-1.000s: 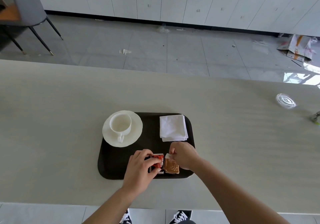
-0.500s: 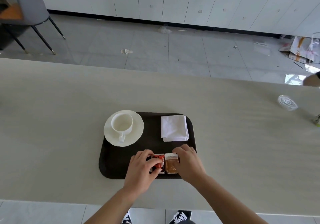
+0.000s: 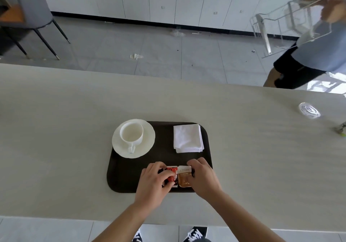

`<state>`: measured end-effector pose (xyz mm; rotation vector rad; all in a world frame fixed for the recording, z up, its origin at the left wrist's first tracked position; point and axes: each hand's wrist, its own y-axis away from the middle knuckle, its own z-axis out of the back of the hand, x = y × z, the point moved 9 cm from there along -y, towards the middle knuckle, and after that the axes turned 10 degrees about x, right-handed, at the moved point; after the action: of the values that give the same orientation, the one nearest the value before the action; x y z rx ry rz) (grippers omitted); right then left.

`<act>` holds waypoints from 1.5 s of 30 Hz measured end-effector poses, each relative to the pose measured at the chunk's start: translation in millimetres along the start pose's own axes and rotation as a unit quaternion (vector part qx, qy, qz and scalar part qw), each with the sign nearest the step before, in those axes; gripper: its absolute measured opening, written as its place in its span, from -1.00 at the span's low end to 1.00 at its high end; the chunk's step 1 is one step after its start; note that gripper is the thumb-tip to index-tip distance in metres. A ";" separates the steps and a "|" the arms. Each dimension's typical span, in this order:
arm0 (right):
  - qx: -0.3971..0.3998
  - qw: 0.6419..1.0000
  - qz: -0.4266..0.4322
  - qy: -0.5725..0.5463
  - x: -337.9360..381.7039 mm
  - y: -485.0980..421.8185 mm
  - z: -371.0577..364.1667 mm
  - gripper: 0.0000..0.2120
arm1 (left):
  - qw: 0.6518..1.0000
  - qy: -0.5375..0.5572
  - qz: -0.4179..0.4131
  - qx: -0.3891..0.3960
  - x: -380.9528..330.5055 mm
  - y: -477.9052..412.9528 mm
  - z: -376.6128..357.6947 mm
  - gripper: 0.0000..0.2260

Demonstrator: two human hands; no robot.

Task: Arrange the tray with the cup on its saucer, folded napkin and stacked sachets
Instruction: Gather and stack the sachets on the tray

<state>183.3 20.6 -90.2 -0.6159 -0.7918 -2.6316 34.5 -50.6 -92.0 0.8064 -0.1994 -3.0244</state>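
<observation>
Both hands work at the near edge of the dark tray, side by side. The left hand pinches a red sachet between thumb and fingers, curled over its left half. Touching it on the right, a brown sachet is held by the right hand, whose fingers close on its right edge. The two sachets lie flat next to each other, edges meeting between the two grips; whether more sachets sit under them is hard to tell, since the hands cover the sides. Beyond the left hand, at the tray's far left corner, the cup stands upright on its saucer, handle pointing back toward the hands; the saucer overhangs the tray's left edge. Beyond the right hand, at the far right corner, lies the folded white napkin. The tray rests on a pale table. Well to the right of the grips, a clear lid lies on the table.
</observation>
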 end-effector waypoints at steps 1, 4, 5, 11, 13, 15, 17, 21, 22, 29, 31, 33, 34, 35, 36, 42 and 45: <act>-0.003 1.000 -0.005 -0.003 -1.2 0.1 0.4 -0.64 | 1.000 0.001 0.001 0.000 0.3 0.0 0.1 -0.71; 0.004 1.000 -0.017 -0.002 -2.8 0.9 -2.1 -0.64 | 1.000 0.005 0.004 0.005 0.5 -0.1 0.4 -0.73; 0.007 1.000 -0.021 -0.002 -3.2 1.1 -3.3 -0.64 | 1.000 0.006 0.004 0.005 0.0 0.2 0.3 -0.73; 0.018 0.999 -0.027 -0.011 -6.3 -1.8 -5.1 -0.58 | 1.000 0.007 0.010 0.003 -0.3 -0.3 0.8 -0.73; 0.019 0.999 -0.025 -0.016 -6.9 -2.2 -5.6 -0.52 | 1.000 0.006 0.011 0.005 0.0 -0.3 0.4 -0.72; 0.019 1.000 -0.021 -0.012 -5.5 -2.4 -6.7 -0.52 | 1.000 0.006 0.009 0.007 0.0 -0.4 0.4 -0.71; 0.018 1.000 -0.018 -0.005 -4.2 -2.5 -6.8 -0.55 | 1.000 0.011 0.010 0.008 0.3 -0.6 0.9 -0.70; 0.016 1.000 -0.015 0.002 -4.8 -3.8 -7.6 -0.60 | 1.000 0.017 0.008 0.003 -0.6 0.6 2.1 -0.71; 0.017 1.000 -0.015 0.003 -5.2 -3.9 -8.0 -0.61 | 1.000 0.018 0.006 0.003 -0.8 1.0 1.8 -0.71; 0.013 1.000 -0.014 0.000 -6.1 -4.7 -9.4 -0.59 | 1.000 0.009 0.003 0.001 -2.9 1.5 2.5 -0.74; 0.012 1.000 -0.016 -0.003 -7.3 -4.2 -9.6 -0.55 | 1.000 0.013 0.004 0.002 -2.5 1.6 2.4 -0.73; 0.012 1.000 -0.016 -0.007 -7.9 -3.7 -10.1 -0.55 | 1.000 0.017 0.005 0.004 -1.9 2.0 1.3 -0.72; 0.013 1.000 -0.016 -0.009 -8.1 -3.6 -10.1 -0.55 | 1.000 0.020 0.003 0.004 -1.8 2.2 1.0 -0.71; 0.010 1.000 -0.015 -0.011 -8.0 -3.8 -9.9 -0.56 | 1.000 0.022 0.002 0.004 -1.9 2.4 1.1 -0.71; 0.011 1.000 -0.018 -0.011 -8.0 -3.7 -9.6 -0.56 | 1.000 0.024 0.002 0.002 -2.2 2.4 1.8 -0.70; 0.011 1.000 -0.021 -0.020 -9.0 -4.9 -7.3 -0.58 | 1.000 0.029 -0.001 -0.008 -4.9 4.1 5.2 -0.76; 0.007 1.000 -0.018 -0.023 -8.2 -5.9 -5.8 -0.58 | 0.999 0.030 -0.002 -0.018 -7.0 5.4 8.2 -0.81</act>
<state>186.0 23.4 -101.2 -0.6659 -0.8423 -2.6499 36.4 -54.7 -80.8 0.8952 -0.1431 -2.9929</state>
